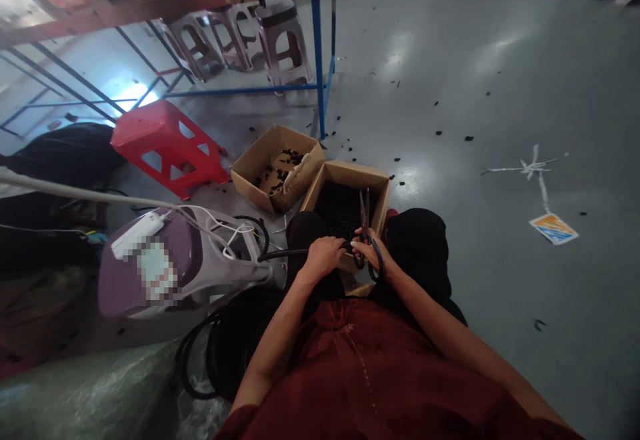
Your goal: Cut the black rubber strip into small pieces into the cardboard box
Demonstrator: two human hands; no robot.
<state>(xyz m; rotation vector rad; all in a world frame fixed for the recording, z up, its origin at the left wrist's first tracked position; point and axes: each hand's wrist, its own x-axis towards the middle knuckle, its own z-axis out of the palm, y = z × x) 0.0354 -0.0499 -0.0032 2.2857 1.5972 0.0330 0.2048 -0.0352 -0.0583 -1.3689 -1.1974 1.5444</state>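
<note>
A dark red shirt [360, 373] sits closest; past it, a cardboard box [357, 172] hems the hands in, while gray floor [500, 307] spreads wide to the right. The end of the black tube [287, 253] is hard to make out. The left hand [326, 255] grips that tube, which runs leftward; the right hand [370, 248] clasps scissors [364, 208] beside it.
</note>
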